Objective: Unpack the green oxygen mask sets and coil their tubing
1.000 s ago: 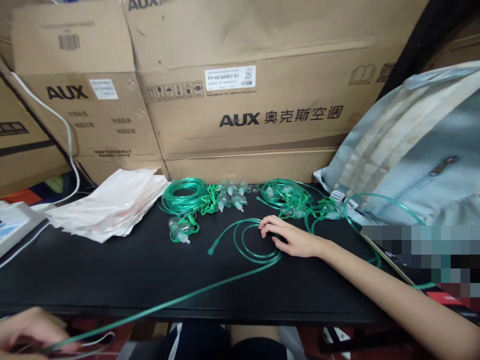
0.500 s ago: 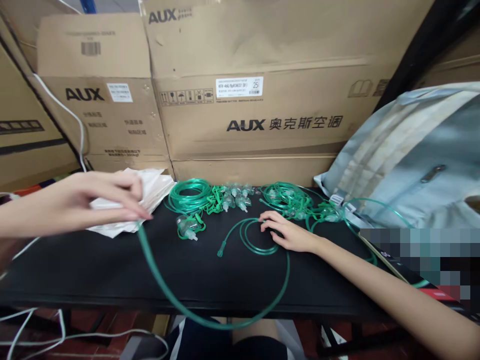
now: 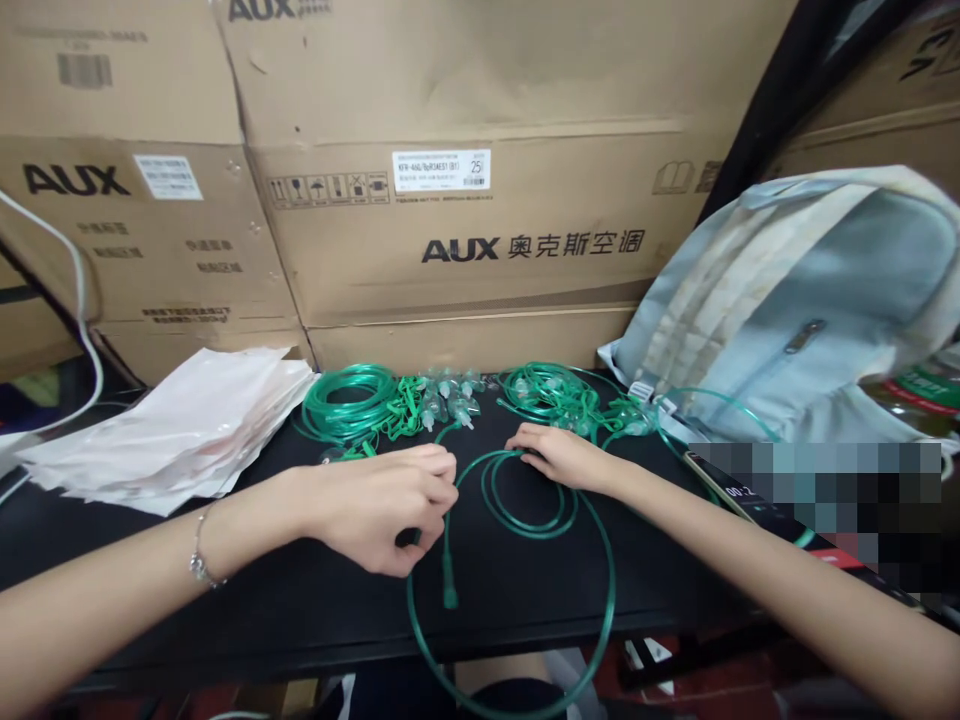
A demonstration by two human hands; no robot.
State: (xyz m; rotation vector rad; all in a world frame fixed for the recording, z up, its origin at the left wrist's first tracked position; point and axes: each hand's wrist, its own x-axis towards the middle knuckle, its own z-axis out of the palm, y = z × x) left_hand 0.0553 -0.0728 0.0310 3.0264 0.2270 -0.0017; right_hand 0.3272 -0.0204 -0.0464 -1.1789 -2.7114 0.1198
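My left hand (image 3: 394, 510) is closed around a length of green plastic tubing (image 3: 612, 575), which hangs from it in a wide loop past the table's front edge. My right hand (image 3: 562, 457) pinches the top of a small coil in the same tubing on the black table. The tubing's free end, with a green connector (image 3: 449, 596), lies between my hands. Behind them are a neat coil of green tubing (image 3: 349, 405), several clear masks (image 3: 448, 398) with green straps, and a second tangled bundle of tubing (image 3: 551, 395) with masks. My left forearm and hand partly hide a nearer mask.
A stack of white bags (image 3: 169, 425) lies on the left of the black table (image 3: 300, 610). Large cardboard boxes (image 3: 465, 90) wall off the back. On the right stand a light blue backpack (image 3: 862, 270) and a phone (image 3: 739, 490). A white cable (image 3: 79, 270) hangs at far left.
My left hand has come in from the left, bringing the held tubing close to the small coil. My right hand stays on the coil. The view has turned slightly right.
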